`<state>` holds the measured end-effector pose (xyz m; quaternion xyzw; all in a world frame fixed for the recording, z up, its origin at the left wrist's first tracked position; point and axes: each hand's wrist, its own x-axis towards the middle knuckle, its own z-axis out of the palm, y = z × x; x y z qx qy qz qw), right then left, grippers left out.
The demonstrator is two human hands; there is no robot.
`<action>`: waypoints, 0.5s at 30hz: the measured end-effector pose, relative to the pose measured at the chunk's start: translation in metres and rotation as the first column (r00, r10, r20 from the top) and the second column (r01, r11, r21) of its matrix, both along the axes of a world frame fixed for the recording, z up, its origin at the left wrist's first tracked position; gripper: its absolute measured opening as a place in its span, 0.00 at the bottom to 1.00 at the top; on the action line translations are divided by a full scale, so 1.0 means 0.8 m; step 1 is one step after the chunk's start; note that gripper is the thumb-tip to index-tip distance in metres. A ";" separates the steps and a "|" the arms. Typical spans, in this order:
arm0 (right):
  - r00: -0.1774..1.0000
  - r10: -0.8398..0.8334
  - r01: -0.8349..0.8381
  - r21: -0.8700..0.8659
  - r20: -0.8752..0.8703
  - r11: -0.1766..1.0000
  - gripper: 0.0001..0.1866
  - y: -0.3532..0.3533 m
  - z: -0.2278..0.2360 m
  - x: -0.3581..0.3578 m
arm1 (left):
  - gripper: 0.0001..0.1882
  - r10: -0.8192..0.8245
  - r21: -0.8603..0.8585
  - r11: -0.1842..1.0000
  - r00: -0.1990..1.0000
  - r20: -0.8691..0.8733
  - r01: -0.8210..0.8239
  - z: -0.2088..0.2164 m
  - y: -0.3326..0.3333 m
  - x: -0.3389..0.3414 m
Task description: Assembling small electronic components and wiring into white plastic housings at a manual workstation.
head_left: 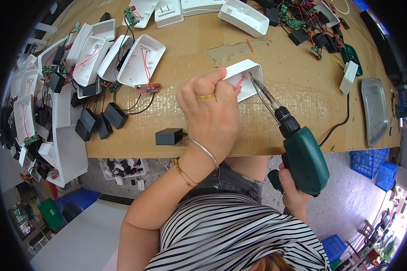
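Brown cardboard covers the one worktable (312, 101), which spreads on all sides beneath the held white plastic casing (248, 88). One dark-green soldering gun (305, 160) angles in from the casing's near right, its two metal rods meeting at the tip inside the casing. The left hand (210, 101) is at the casing's near-left side, fingers bent and bunched around its wall, probably to steady it and tilt its open face toward the tip; whether the fingertips also pinch wires, I cannot tell. The right hand (292, 187) wraps the gun's handle, apparently for aiming; most of its fingers are hidden. One metal tray (374, 113) lies well right of the casing. Four white housings (244, 20) lie beyond it; those to its left overlap too much to count. One lone black box (168, 136) sits nearer and left. Thin red wires (240, 83) rise inside the casing, seemingly two.
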<state>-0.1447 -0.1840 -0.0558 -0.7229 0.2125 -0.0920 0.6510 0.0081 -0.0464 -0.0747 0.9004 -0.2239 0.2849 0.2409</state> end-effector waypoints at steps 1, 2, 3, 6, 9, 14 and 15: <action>1.000 0.008 -0.008 -0.007 0.004 1.000 0.25 -0.001 0.000 0.000 | 0.09 0.000 0.004 1.000 1.000 0.004 0.000 0.000 0.000 0.000; 1.000 0.017 -0.017 -0.013 0.007 1.000 0.25 -0.001 -0.001 0.001 | 0.09 -0.001 0.004 1.000 1.000 0.003 0.001 0.000 0.000 0.000; 1.000 0.016 -0.016 -0.013 0.006 1.000 0.25 -0.001 0.000 0.001 | 0.09 0.002 0.005 1.000 1.000 0.009 -0.002 -0.001 0.000 0.000; 0.999 0.021 -0.021 0.003 -0.030 1.000 0.25 -0.002 0.003 0.002 | 0.09 0.008 0.006 1.000 1.000 0.017 -0.008 -0.001 -0.001 0.001; 0.998 0.033 -0.033 0.002 -0.048 0.999 0.26 -0.004 0.003 0.003 | 0.09 0.010 0.008 1.000 1.000 0.023 -0.010 -0.001 -0.001 0.001; 0.998 0.056 -0.056 -0.001 -0.038 0.998 0.26 -0.007 0.000 0.003 | 0.08 0.002 0.018 1.000 1.000 0.020 -0.002 -0.001 0.000 0.001; 0.998 0.056 -0.056 0.000 -0.038 0.998 0.26 -0.007 0.001 0.003 | 0.08 0.005 0.016 1.000 1.000 0.023 -0.006 -0.001 0.000 0.001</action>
